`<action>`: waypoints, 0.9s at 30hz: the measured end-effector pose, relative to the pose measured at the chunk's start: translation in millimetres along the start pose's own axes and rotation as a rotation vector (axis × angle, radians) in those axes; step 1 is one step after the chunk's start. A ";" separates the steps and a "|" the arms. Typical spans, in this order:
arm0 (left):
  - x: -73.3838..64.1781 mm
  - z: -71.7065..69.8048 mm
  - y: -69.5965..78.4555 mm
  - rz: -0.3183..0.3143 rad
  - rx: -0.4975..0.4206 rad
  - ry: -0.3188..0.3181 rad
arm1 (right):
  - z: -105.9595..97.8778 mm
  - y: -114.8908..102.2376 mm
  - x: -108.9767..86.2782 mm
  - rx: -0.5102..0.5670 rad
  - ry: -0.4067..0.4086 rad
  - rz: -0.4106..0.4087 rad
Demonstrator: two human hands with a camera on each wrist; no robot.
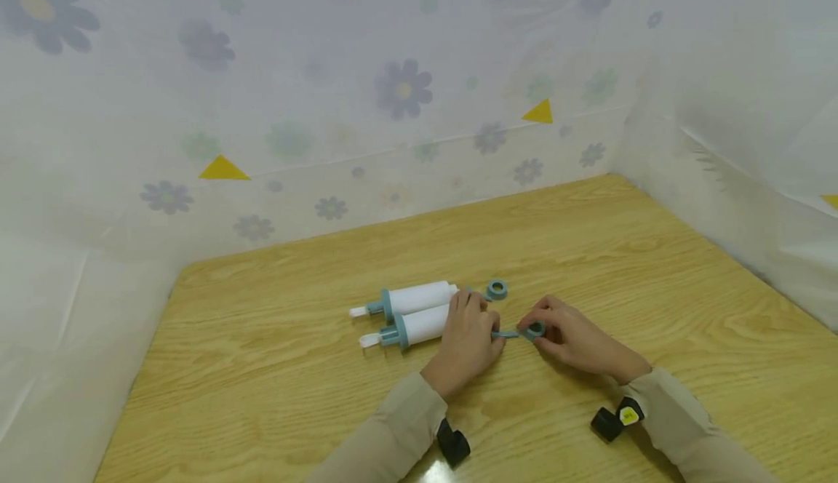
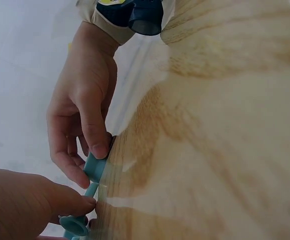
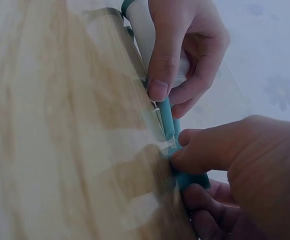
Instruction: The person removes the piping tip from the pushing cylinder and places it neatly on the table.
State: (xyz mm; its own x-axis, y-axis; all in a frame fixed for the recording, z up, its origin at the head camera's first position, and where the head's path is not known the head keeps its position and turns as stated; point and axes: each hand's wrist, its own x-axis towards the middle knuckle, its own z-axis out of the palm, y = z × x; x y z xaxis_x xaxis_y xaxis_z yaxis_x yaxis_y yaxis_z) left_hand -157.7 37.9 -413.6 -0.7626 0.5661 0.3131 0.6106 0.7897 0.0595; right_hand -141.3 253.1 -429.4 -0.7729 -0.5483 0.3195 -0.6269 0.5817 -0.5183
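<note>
Two white tubes with teal collars lie side by side: the nearer white tube (image 1: 424,325) and the farther white tube (image 1: 417,297). White loops stick out at their left ends. My left hand (image 1: 466,334) lies over the right end of the nearer tube and pinches a thin teal stem (image 3: 166,117) between thumb and fingers. At the stem's other end is a teal ring (image 2: 95,167), which my right hand (image 1: 579,334) pinches with thumb and fingertips. Low over the table, the hands are close together. My left fingers partly hide where stem and tube meet.
Beyond my hands, a second teal ring (image 1: 489,293) lies by the farther tube's right end. The wooden table (image 1: 262,366) is bordered by a flower-patterned sheet (image 1: 314,156) at the back and sides. Each wrist carries a black camera (image 1: 607,425).
</note>
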 end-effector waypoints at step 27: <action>2.1 -14.0 -6.4 -0.038 -0.046 0.007 | -4.5 0.8 -4.0 -0.025 -0.044 0.063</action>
State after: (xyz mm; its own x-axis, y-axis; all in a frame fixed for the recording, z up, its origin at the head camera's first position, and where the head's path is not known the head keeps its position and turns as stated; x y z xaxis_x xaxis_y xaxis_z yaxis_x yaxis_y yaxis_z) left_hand -160.2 30.8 -400.0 -0.7837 0.5343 0.3168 0.5909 0.7986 0.1147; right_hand -139.1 258.4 -427.6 -0.8058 -0.5361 0.2515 -0.5802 0.6301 -0.5160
